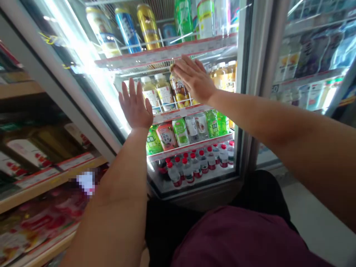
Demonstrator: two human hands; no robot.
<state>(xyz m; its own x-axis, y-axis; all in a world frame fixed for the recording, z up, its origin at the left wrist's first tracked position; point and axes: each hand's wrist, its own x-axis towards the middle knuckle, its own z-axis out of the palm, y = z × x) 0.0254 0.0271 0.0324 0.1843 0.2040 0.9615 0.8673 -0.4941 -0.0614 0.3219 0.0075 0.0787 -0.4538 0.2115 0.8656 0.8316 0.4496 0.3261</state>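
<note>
My left hand [136, 105] is raised, palm forward and fingers apart, with nothing in it, at the left side of a lit drinks cooler. Beside its thumb stand white-labelled bottles [150, 92] on the middle shelf. My right hand [196, 79] reaches over the same shelf with its fingers stretched out. Its fingertips are by the cap of a tea bottle [179, 89] with a brown and yellow label. Whether they touch the cap I cannot tell. The hand hides part of this bottle and the ones behind it.
Cans [148, 27] and green bottles [183, 20] fill the upper shelf. Below are green and red drink bottles [167, 136], then red-capped water bottles [187, 170]. A wooden shelf [55, 174] with dark bottles stands left; another cooler [306, 55] stands right.
</note>
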